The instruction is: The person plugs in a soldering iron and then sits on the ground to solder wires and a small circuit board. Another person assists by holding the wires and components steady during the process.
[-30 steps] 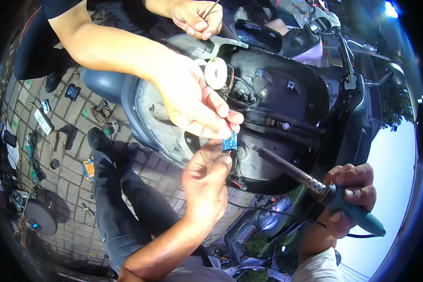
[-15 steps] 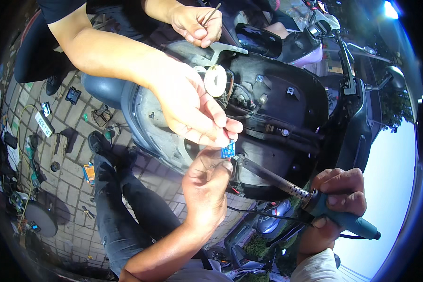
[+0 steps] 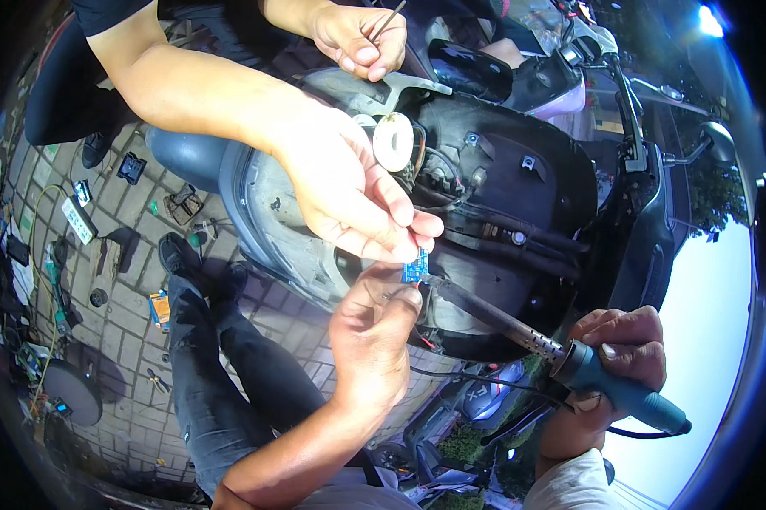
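A small blue circuit board (image 3: pixel 416 269) is held at its upper edge by a co-worker's hand (image 3: pixel 340 191). My left hand (image 3: pixel 373 327) is closed in a pinch at the board's lower edge, on what looks like a thin wire; a speck of red shows at the fingertips. My right hand (image 3: pixel 625 357) wraps around the teal handle of a soldering iron (image 3: pixel 493 320). Its metal barrel points up and left, with the tip at the board's right edge; whether it touches cannot be told. The co-worker's other hand (image 3: pixel 362 38) holds a thin rod.
An open scooter body (image 3: pixel 519 187) with a dark storage well lies beneath the hands. A white ring-shaped roll (image 3: pixel 392 143) is beside the co-worker's fingers. The iron's black cord (image 3: pixel 485 379) runs below. A power strip (image 3: pixel 79 221), pliers (image 3: pixel 157 381) and an orange box (image 3: pixel 159 311) lie on the paving.
The soldering iron's tip has shifted slightly up along the board's right edge, and its handle a little to the right. The board and the co-worker's hands have moved slightly right.
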Available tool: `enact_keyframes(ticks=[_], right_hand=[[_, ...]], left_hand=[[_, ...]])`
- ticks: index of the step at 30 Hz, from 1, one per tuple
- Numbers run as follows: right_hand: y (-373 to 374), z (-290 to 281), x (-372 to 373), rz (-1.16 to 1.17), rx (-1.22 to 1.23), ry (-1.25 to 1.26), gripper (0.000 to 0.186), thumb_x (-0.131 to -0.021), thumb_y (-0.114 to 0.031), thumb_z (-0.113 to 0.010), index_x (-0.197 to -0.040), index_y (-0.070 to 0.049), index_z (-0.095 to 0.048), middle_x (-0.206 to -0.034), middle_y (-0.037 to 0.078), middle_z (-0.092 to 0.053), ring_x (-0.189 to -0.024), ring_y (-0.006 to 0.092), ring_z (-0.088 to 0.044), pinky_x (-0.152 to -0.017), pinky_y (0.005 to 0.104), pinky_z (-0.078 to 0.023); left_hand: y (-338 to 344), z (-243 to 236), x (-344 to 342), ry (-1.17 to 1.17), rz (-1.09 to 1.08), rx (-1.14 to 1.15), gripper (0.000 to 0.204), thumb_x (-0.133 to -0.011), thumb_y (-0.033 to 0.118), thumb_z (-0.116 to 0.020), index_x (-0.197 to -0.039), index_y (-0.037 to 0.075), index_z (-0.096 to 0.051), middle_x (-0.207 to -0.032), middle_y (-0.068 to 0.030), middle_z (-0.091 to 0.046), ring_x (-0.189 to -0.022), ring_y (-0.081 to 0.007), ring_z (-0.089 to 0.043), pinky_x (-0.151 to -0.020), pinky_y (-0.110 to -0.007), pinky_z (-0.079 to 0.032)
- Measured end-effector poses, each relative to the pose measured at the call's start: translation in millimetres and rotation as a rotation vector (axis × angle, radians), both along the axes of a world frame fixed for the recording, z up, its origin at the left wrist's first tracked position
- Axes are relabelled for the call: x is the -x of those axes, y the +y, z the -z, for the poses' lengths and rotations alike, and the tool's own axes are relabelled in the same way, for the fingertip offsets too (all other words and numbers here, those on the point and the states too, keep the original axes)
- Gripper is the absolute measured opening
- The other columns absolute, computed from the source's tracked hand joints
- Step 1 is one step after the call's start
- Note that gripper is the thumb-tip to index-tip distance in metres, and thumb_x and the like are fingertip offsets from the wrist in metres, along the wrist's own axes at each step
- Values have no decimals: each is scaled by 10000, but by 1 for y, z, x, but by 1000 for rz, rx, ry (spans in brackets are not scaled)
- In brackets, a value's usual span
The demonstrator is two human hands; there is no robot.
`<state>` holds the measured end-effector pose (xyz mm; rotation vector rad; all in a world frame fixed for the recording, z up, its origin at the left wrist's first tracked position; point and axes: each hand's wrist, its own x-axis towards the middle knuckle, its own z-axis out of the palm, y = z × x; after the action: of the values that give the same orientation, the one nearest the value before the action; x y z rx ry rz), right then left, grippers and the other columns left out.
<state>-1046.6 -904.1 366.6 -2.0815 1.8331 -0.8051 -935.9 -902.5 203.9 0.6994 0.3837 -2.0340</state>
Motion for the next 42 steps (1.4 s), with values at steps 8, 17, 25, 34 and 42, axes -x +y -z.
enact_keyframes(ticks=[8,17,25,34,42], right_hand=[[0,-7,6,-60,-49,67,283,-702,-255,-761,-846,-67,-608,-742,117,-550,-625,192,-635,-559,303,-559],[-5,-14,9,-183,-124,119,318,-716,-221,-770,-951,-67,-622,-792,128,-573,-645,182,-633,-550,275,-558],[-7,-10,11,-244,-107,116,236,-731,-134,-750,-922,-84,-620,-763,122,-574,-645,181,-631,-518,247,-539],[-4,-8,4,-156,-56,133,246,-700,-140,-770,-891,-95,-622,-751,122,-572,-603,174,-620,-517,255,-539],[-2,-6,4,-140,-36,150,241,-711,-162,-768,-886,-90,-618,-752,123,-574,-601,174,-620,-507,246,-535]], left_hand=[[-3,-1,-1,18,5,-1,48,-844,5,-563,-842,3,-611,-1031,-54,-550,-742,-95,-502,-717,-281,-426],[3,6,2,4,3,15,59,-848,3,-559,-851,-6,-617,-1045,-55,-559,-839,-126,-571,-798,-308,-467],[0,3,1,6,-17,20,71,-850,-4,-545,-837,-14,-614,-1015,-58,-552,-720,-88,-478,-680,-262,-397],[-1,3,1,-1,-13,18,81,-852,-12,-534,-836,-16,-613,-1009,-58,-553,-766,-94,-521,-731,-269,-435],[-2,2,1,-10,1,20,84,-851,-19,-528,-843,-17,-612,-995,-51,-548,-750,-89,-501,-711,-263,-420]])
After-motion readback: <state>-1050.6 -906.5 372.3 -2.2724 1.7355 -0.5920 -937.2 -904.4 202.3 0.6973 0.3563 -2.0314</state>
